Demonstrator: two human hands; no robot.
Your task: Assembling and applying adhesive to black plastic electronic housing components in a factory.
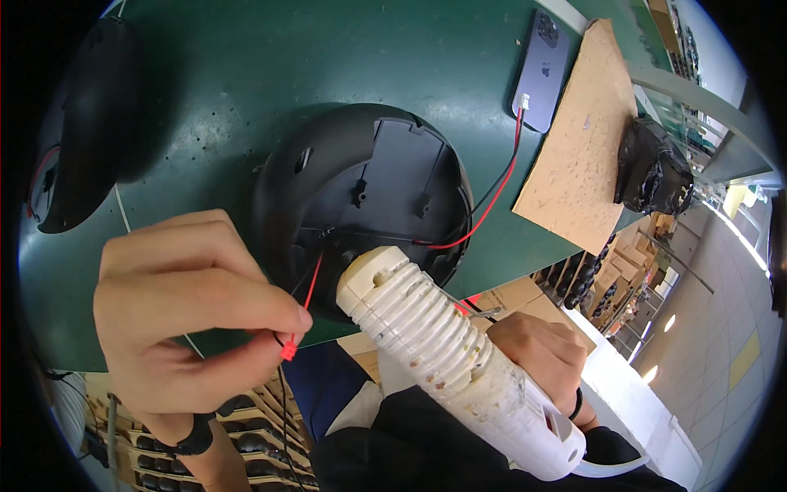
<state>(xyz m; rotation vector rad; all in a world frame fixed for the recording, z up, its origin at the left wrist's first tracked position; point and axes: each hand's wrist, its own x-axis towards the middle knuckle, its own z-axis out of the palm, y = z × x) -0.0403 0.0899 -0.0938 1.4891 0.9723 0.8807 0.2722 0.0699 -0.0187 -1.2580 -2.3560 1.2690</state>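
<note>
My left hand (pixel 197 307) pinches a small red plug (pixel 288 351) between thumb and fingertips. A thin red and black wire pair (pixel 315 277) runs from it into a round black plastic shell (pixel 279 176), which lies with its hollow side up before me. My right hand (pixel 543 354) is curled at the side of a white ribbed hot glue gun (pixel 459 361), its grip hidden beneath the body. The gun's nozzle end points over the shell's near edge. A pale glue stick (pixel 611 467) sticks out of its rear.
Another red and black lead with a white plug (pixel 523 102) reaches from the shell to a phone (pixel 541 70). A cardboard sheet (pixel 578 148) and black plastic bag (pixel 653 168) lie right. Another black shell (pixel 94 123) rests left. Racks of black parts (pixel 254 443) stand below the green table (pixel 238 66).
</note>
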